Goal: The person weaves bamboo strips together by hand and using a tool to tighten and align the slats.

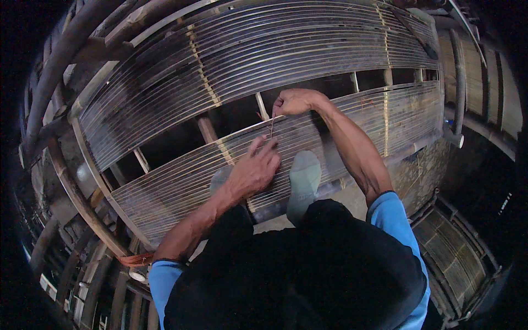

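A panel of thin, closely set bamboo slats (165,206) spreads in front of me. In my right hand (297,102), the fingers are pinched on a thin brown strip (273,125), which runs down to the slats. My left hand (254,169) lies over the near slats, its fingers apart, fingertips close to the strip's lower end. Whether they touch the strip, I cannot tell. Beyond a dark gap lies a second, wider panel of slats (297,47). Pale cross bars (262,106) show in the gap.
My feet in grey-green footwear (304,179) are at the near panel. A bamboo pole frame (82,195) with an orange binding (135,259) stands at left. Poles (459,82) rise at right. A low slatted rack (451,253) sits at lower right.
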`<state>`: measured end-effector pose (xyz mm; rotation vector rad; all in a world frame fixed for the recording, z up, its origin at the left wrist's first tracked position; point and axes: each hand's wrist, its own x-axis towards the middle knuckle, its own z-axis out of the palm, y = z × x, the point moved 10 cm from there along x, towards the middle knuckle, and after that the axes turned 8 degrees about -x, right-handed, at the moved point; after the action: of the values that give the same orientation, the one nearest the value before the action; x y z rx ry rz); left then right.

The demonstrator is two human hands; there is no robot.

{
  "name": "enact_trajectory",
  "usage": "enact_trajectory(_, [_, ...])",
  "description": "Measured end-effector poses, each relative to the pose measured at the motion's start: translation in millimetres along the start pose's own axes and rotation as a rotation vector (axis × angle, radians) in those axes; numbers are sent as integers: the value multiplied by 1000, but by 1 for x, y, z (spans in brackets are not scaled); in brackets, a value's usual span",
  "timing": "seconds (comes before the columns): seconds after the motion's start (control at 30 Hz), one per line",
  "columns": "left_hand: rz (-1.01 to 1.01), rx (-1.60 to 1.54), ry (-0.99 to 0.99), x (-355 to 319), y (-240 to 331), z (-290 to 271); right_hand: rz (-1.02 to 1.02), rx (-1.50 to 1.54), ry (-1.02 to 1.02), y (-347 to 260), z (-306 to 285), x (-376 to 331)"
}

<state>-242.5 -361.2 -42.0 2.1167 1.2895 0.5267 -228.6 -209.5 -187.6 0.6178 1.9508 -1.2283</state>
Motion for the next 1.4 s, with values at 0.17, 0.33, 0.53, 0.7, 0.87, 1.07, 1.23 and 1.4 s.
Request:
enact_trajectory(0.17, [-320, -740, -198, -20, 22, 9, 18, -65, 31, 1, -4, -3])
enact_trajectory(0.33, [-237, -867, 86, -31, 19, -51, 1, -206, 207, -16, -17, -37])
enact_trajectory(0.53, [-190, -765, 51, -33, 35, -65, 2, -298, 706, -35, -19, -86])
enact_trajectory(0.7, [-179, -743, 49, -42, 39, -69, 45, -339, 841, -42, -13, -94])
enact_trajectory(0.87, [-233, -673, 108, -53, 34, -74, -647, -315, 1067, -150, 14, -147])
enact_trajectory(1.07, [-198, -701, 197, -58, 38, -80, -736, -196, 705, -156, 57, -104])
enact_trajectory(1.23, [-172, -586, 132, -52, 42, -76, -692, -103, 858, -146, 59, -120])
enact_trajectory(1.4, [-36, -363, -314, -67, 50, -13, -651, 56, 918, -141, 26, -158])
